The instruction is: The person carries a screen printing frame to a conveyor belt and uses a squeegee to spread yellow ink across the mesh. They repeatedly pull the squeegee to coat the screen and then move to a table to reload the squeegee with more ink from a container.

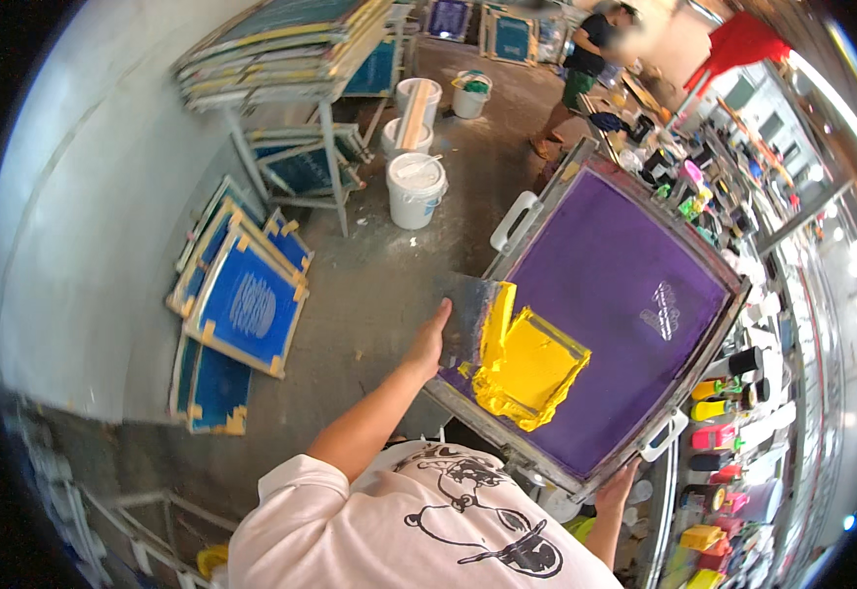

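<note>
White cloth of the person's printed shirt [399, 530] fills the bottom of the view, and both bare forearms reach up from it. Their left hand [428, 339] has its fingers clenched on the edge of a flat metal scraper [467, 319], whose blade is smeared with yellow ink and lies on the near corner of a purple printing screen [615, 294]. A thick pool of yellow ink [526, 368] sits on the mesh just beside the blade, touching it. The right hand [613, 488] grips the lower edge of the screen's frame, fingers wrapped under it, close to a white handle [664, 437]. The screen is tilted, held above the concrete floor [369, 294] beside a long counter [742, 432] crowded with coloured ink bottles. On the floor to the left, blue screens with yellow-taped corners [242, 304] lean against the wall, and more are stacked on a metal rack [291, 44]. White buckets [415, 187] stand further back, near another person [585, 59] at the counter's far end.
</note>
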`<state>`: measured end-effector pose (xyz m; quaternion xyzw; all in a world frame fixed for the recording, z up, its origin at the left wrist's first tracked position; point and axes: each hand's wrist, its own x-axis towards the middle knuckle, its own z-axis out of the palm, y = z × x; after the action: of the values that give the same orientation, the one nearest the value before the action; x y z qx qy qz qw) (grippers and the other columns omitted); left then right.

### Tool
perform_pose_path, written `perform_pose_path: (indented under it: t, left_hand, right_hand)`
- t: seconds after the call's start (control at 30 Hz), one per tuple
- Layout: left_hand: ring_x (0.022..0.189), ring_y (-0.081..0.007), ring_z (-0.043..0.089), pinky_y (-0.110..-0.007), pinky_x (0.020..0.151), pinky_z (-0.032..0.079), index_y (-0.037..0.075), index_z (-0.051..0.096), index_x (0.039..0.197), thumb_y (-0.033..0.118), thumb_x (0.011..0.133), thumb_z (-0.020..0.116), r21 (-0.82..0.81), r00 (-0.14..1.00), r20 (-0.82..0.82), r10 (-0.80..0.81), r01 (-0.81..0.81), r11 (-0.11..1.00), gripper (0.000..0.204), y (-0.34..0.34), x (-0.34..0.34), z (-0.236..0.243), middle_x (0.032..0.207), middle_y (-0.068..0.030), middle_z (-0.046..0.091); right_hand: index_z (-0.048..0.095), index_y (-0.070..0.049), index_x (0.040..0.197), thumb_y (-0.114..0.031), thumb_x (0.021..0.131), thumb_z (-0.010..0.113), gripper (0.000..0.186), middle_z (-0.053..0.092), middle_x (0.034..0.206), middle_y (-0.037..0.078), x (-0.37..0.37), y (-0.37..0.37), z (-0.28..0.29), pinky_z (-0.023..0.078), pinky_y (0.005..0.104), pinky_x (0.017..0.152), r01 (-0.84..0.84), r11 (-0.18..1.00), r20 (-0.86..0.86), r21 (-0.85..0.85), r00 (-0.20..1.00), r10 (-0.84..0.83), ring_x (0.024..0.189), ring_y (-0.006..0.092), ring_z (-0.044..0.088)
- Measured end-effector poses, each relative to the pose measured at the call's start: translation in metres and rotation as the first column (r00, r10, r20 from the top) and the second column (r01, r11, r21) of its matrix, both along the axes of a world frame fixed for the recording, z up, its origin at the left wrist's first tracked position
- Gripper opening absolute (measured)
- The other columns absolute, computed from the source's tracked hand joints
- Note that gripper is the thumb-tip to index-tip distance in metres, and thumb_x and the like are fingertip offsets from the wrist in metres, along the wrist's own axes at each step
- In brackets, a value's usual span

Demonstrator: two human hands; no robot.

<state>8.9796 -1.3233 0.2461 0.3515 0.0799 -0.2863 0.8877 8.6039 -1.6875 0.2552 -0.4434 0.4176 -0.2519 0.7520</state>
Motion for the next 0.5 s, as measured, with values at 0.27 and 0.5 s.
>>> perform_pose_path:
  t: [0.27, 0.5]
  left_hand:
    - [0.117, -0.0175, 0.063, -0.034, 0.102, 0.048, -0.001, 0.064, 0.131, 0.060, 0.098, 0.062, 0.084, 0.993, 0.097, -0.069, 0.061, 0.995, 0.069, -0.086, 0.238, -0.018, 0.133, -0.0093, 0.066]
    - [0.115, -0.0213, 0.063, -0.039, 0.101, 0.049, 0.007, 0.061, 0.137, 0.063, 0.097, 0.061, 0.078, 0.980, 0.033, 0.197, -0.199, 0.977, 0.069, -0.106, 0.458, -0.009, 0.131, -0.0044, 0.066]
  right_hand:
    - [0.063, 0.004, 0.132, -0.064, 0.101, 0.054, 0.076, 0.066, 0.121, 0.006, 0.234, -0.029, -0.079, 0.046, 0.0359, 0.095, 0.235, 0.935, -0.092, -0.266, 0.959, -0.267, 0.106, 0.0203, 0.061]
    - [0.070, 0.003, 0.105, -0.054, 0.104, 0.056, 0.059, 0.058, 0.087, -0.002, 0.554, -0.132, -0.008, 0.038, 0.0286, 0.068, 0.087, 0.884, -0.061, -0.458, 0.990, -0.129, 0.076, 0.0088, 0.046]
